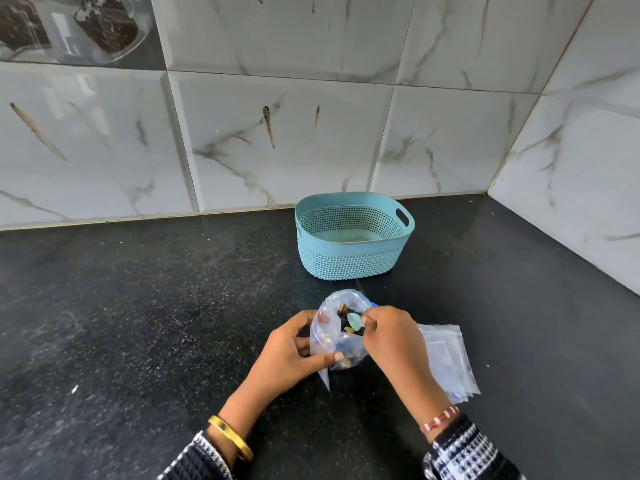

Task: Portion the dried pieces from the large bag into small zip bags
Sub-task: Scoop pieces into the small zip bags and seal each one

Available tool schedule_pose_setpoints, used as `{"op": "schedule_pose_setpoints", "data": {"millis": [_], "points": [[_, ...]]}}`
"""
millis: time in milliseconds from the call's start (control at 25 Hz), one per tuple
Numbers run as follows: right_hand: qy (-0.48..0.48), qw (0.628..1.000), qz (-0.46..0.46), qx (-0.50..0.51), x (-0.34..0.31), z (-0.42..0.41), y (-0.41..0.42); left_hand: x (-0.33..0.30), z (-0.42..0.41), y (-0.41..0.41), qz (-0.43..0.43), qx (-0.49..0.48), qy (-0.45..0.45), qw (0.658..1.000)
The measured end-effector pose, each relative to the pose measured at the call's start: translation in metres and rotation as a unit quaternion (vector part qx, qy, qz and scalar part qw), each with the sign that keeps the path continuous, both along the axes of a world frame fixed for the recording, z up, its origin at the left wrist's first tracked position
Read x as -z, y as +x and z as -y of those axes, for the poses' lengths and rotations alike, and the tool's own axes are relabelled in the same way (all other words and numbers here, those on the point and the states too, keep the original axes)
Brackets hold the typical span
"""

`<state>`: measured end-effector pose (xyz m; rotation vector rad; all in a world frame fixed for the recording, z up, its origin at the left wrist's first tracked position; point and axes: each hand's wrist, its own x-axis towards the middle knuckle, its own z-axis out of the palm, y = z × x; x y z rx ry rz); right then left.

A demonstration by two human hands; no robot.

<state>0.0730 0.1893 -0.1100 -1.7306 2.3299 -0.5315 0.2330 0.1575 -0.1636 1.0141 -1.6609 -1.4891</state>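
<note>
Black speckled counter [145, 306], marble-tiled wall [277, 133]

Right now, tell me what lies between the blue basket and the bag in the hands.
Head view: only bare black counter lies between the basket and the bag; nothing rests on that stretch.

— What can't you make out?

— My right hand [391, 336] covers the near corner of the stack of small zip bags [450, 362], so I can't count them. The dried pieces [349, 327] in the large bag [337, 327] are too small to name, and my left hand [292, 355] hides its lower side.

— And the edges?

— Both sleeves [467, 452] are cut off at the bottom; the worktop [138, 306] runs out left.
</note>
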Motion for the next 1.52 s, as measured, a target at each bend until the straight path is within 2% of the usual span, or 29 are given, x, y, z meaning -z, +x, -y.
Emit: {"op": "schedule_pose_setpoints", "data": {"millis": [120,280,440,480,600,680,800,880,960,1040,1080,1120,1160,1200,1240,1280,1320,1400,1520], "points": [[0.019,1.0,0.024,-0.005,-0.002,0.001,-0.002,0.001,0.0,0.0,-0.005,0.002,0.004,1.0],[0.041,0.999,-0.025,-0.018,0.0,-0.001,-0.001,0.002,0.0,0.001,-0.008,0.004,0.005,1.0],[0.029,0.999,0.026,0.019,-0.001,0.004,-0.005,0.001,-0.001,0.001,-0.004,0.004,0.003,1.0],[0.027,1.0,0.002,0.016,-0.003,0.004,-0.008,0.001,-0.001,0.0,-0.004,0.005,0.004,1.0],[0.05,0.985,-0.149,-0.068,-0.007,-0.001,-0.005,0.001,-0.002,0.0,-0.007,0.005,0.008,1.0],[0.073,0.981,-0.155,-0.095,-0.009,-0.004,0.007,0.001,-0.002,0.0,-0.007,0.005,0.006,1.0],[0.057,0.997,-0.025,-0.036,-0.004,0.002,0.01,0.001,-0.002,0.0,-0.006,0.0,0.0,1.0],[0.045,0.991,0.121,0.025,0.005,0.013,-0.002,0.002,-0.002,0.001,-0.003,0.0,-0.003,1.0],[0.082,0.951,0.285,0.089,0.008,0.018,-0.014,0.002,-0.001,0.001,0.0,0.002,-0.003,1.0],[0.128,0.9,0.396,0.127,0.005,0.018,-0.022,0.001,-0.001,0.001,-0.001,0.004,-0.002,1.0],[0.137,0.89,0.416,0.123,0.004,0.016,-0.025,0.001,-0.001,0.0,-0.002,0.006,-0.001,1.0],[0.136,0.898,0.406,0.107,0.006,0.016,-0.026,0.001,-0.001,0.0,-0.001,0.008,-0.002,1.0],[0.125,0.924,0.354,0.074,0.008,0.016,-0.026,0.001,-0.001,-0.001,0.001,0.008,-0.003,1.0],[0.106,0.96,0.259,0.03,0.011,0.016,-0.025,0.002,-0.002,0.0,0.003,0.006,-0.005,1.0],[0.087,0.981,0.174,-0.004,0.013,0.016,-0.023,0.003,-0.002,0.0,0.004,0.003,-0.007,1.0],[0.071,0.988,0.136,-0.018,0.015,0.017,-0.019,0.004,-0.002,0.001,0.005,0.0,-0.008,1.0],[0.066,0.988,0.14,-0.01,0.017,0.019,-0.016,0.004,-0.001,0.002,0.006,-0.001,-0.008,1.0],[0.077,0.966,0.241,0.048,0.015,0.021,-0.013,0.003,-0.001,0.002,0.007,0.002,-0.006,1.0],[0.083,0.886,0.434,0.142,0.011,0.018,-0.02,-0.002,-0.002,0.002,0.002,0.007,-0.006,1.0]]}}
